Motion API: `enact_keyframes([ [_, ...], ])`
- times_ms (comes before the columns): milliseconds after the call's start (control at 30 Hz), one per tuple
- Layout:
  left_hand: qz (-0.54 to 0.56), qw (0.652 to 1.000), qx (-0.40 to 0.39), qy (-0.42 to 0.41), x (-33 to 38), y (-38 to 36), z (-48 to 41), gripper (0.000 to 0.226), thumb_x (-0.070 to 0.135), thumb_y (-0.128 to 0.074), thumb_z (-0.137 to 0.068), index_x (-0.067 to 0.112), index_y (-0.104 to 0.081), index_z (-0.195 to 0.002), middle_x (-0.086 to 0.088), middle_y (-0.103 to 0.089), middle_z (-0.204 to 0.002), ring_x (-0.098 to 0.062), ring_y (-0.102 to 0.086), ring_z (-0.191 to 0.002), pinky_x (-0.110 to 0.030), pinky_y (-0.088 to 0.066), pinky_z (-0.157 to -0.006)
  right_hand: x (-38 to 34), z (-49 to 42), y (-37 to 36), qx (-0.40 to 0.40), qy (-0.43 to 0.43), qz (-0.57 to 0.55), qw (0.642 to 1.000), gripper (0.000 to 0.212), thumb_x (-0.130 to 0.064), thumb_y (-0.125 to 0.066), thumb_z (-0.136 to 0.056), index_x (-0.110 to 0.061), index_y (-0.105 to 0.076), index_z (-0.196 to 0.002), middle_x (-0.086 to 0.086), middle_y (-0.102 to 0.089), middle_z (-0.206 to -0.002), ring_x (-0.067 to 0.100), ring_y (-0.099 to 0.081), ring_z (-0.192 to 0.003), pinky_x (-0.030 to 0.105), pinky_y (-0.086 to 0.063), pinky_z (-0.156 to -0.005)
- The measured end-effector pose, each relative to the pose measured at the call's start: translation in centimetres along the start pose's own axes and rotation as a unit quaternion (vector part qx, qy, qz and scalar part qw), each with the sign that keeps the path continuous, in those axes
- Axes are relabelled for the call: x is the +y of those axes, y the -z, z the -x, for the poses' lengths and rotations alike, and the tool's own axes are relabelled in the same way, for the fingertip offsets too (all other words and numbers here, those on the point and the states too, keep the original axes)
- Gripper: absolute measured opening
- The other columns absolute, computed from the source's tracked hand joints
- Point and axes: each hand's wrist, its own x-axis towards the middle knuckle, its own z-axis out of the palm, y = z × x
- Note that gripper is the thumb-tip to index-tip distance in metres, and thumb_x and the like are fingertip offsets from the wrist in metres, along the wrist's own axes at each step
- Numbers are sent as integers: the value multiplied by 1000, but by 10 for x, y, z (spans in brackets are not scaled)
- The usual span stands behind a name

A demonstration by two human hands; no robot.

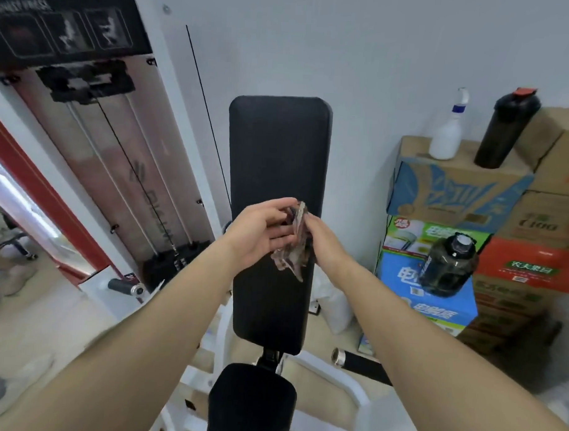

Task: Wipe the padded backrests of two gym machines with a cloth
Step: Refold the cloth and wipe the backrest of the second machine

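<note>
Two bare hands are meeting in front of the middle of the long black padded backrest [279, 144], both gripping one crumpled grey patterned cloth [291, 257]. The left hand [260, 233] is curling its fingers over the cloth's upper edge, palm turned inward. The right hand [324, 245] is pinching the cloth from the opposite side with bent fingers. The cloth's loose end is hanging in front of the pad; whether it is touching cannot be told. A white spray bottle [447, 134] and a dark shaker bottle [505, 132] are standing on stacked cardboard boxes [416, 187] to the right
</note>
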Motion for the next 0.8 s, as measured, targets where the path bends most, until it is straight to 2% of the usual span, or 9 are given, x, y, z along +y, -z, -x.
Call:
enact_keyframes([
  [67, 6, 1000, -22, -11, 15, 8, -27, 36, 0, -48, -101, 17, -69, -125, -14, -69, -122, -23, -71, -105, -29, -59, -76, -12, -23, -5, 13, -3, -61, 998, 40, -47, -32, -106, -31, -68, -111, -5, -73, -101, 5, -69, -94, 23, -56, -86],
  [100, 0, 999, -28, -22, 21, 12, -41, 35, -1, -52, -100, 16, -69, -125, -12, -70, -119, -20, -72, -102, -26, -58, -73, -16, -37, -8, 15, -9, -95, 995, 40, -48, -34, -105, -31, -69, -107, -3, -74, -99, 8, -70, -94, 24, -56, -84],
  [200, -72, 994, -6, -83, 42, 27, -81, 37, 3, -64, -94, 18, -63, -128, -7, -72, -108, -17, -73, -94, -22, -58, -68, -35, -76, -22, 32, -26, -171, 984, 45, -58, -45, -98, -27, -72, -116, 8, -76, -110, 25, -71, -107, 44, -53, -99],
  [267, -192, 967, 37, -165, 61, 39, -108, 43, 12, -70, -91, 24, -57, -130, -1, -73, -103, -14, -74, -88, -23, -59, -67, -56, -104, -33, 78, -9, -153, 985, 38, -49, -50, -101, -20, -74, -110, 10, -78, -101, 26, -75, -97, 44, -57, -93],
  [367, -255, 917, 120, -282, 97, 62, -141, 39, 30, -73, -88, 35, -54, -122, 9, -69, -94, -7, -69, -85, -28, -60, -73, -113, -141, -40, 213, 99, -75, 969, 25, -35, -53, -103, -22, -71, -91, 0, -76, -86, 11, -73, -80, 26, -55, -74],
  [467, -209, 922, 145, -292, 128, 90, -173, 19, 32, -63, -95, 33, -57, -113, 8, -65, -92, -13, -69, -82, -34, -61, -74, -172, -184, -25, 379, 239, 65, 892, 25, -33, -46, -105, -25, -60, -86, -4, -64, -91, 7, -59, -80, 18, -42, -68],
  [533, -195, 930, 155, -269, 138, 109, -194, 13, 22, -57, -97, 30, -60, -108, 6, -65, -94, -15, -67, -81, -31, -59, -72, -193, -212, -6, 437, 276, 238, 822, 28, -36, -41, -105, -20, -64, -103, 4, -59, -109, 13, -54, -92, 24, -40, -81],
  [667, -156, 948, 166, -220, 137, 137, -223, 19, 13, -51, -96, 25, -63, -105, 6, -64, -93, -14, -65, -75, -26, -50, -65, -177, -267, 3, 371, 150, 521, 754, 43, -41, -28, -106, -23, -60, -128, 12, -54, -133, 35, -55, -114, 45, -43, -94],
  [800, -152, 949, 178, -211, 129, 160, -236, 19, 14, -50, -96, 25, -64, -102, 5, -65, -99, -12, -64, -69, -28, -52, -66, -168, -297, -34, 343, 171, 633, 673, 49, -41, -22, -104, -27, -61, -129, 6, -60, -131, 33, -55, -114, 48, -41, -95],
])
